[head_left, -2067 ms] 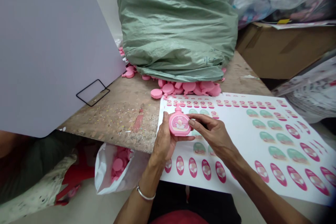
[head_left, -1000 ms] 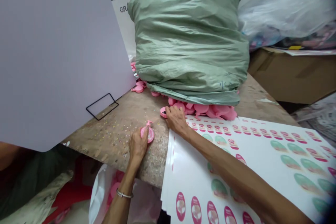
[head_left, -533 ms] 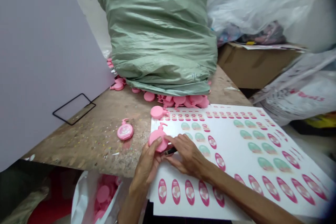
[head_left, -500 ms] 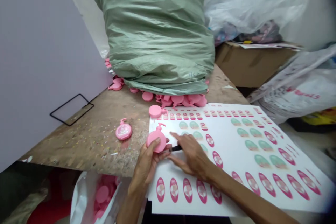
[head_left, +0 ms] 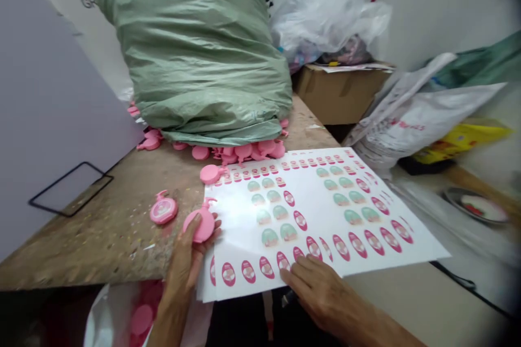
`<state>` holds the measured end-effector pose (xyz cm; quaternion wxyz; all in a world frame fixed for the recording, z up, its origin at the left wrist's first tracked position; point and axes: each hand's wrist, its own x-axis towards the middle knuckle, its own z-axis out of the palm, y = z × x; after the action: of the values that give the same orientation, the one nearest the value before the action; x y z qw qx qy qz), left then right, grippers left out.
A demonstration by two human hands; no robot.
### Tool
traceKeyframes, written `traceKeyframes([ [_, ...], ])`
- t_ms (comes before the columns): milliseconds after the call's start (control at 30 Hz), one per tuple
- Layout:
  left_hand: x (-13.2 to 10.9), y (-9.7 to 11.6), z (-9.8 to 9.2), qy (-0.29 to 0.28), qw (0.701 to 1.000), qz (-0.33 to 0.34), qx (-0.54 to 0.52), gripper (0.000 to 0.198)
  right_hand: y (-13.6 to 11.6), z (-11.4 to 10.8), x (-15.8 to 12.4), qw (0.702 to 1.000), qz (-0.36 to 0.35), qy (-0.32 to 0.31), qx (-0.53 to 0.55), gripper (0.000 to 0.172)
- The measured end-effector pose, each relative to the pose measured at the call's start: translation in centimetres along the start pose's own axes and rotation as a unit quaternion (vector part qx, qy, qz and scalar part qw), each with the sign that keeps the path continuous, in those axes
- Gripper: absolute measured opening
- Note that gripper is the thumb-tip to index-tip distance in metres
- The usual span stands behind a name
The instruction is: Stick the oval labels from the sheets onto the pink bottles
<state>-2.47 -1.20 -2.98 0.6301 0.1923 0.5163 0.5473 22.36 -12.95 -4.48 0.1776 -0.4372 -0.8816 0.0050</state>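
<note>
My left hand [head_left: 185,263] is shut on an unlabelled pink plastic soap bottle [head_left: 203,225] at the near left corner of a stack of printed label sheets [head_left: 325,211]. My right hand [head_left: 321,290] rests on the sheets' near edge, with a small black tool [head_left: 289,298] showing at its thumb side. Pink oval and green labels cover the top sheet. A labelled pink bottle [head_left: 163,210] lies on the worktable [head_left: 97,244]. Another pink bottle [head_left: 210,174] sits at the sheets' far corner, next to a heap of pink bottles [head_left: 240,153].
A bulging green woven sack [head_left: 195,59] stands on the table behind the heap. A grey board [head_left: 52,92] with a black wire frame [head_left: 71,190] leans at the left. Below the table edge, a white bag [head_left: 140,319] holds pink bottles. A cardboard box [head_left: 337,95] and plastic bags sit at the right.
The view has swung right. My right hand has moved from beside the pink bottle down to the sheets' near edge. My left hand still grips the bottle, and the labelled bottle stays on the table.
</note>
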Motion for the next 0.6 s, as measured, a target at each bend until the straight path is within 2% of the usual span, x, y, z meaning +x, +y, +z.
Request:
traceKeyframes([
  [133, -0.1, 0.1, 0.2, 0.002, 0.999, 0.021, -0.032, 0.020, 0.0, -3.7, -0.9, 0.993, -0.008, 0.065, -0.098, 0.030],
  [267, -0.7, -1.1, 1.5, -0.023, 1.000, -0.011, -0.011, 0.020, 1.0, -5.9, -5.3, 0.979, 0.018, 0.081, -0.187, 0.036],
  [433, -0.9, -3.0, 3.1, -0.062, 0.997, -0.040, 0.002, 0.025, 4.7, -5.9, -11.9, 0.968, 0.045, 0.053, -0.240, 0.041],
  [600, -0.7, -3.2, 3.0, -0.080, 0.996, -0.036, -0.006, 0.027, 9.0, -5.2, -15.6, 0.965, 0.074, 0.030, -0.250, 0.048],
])
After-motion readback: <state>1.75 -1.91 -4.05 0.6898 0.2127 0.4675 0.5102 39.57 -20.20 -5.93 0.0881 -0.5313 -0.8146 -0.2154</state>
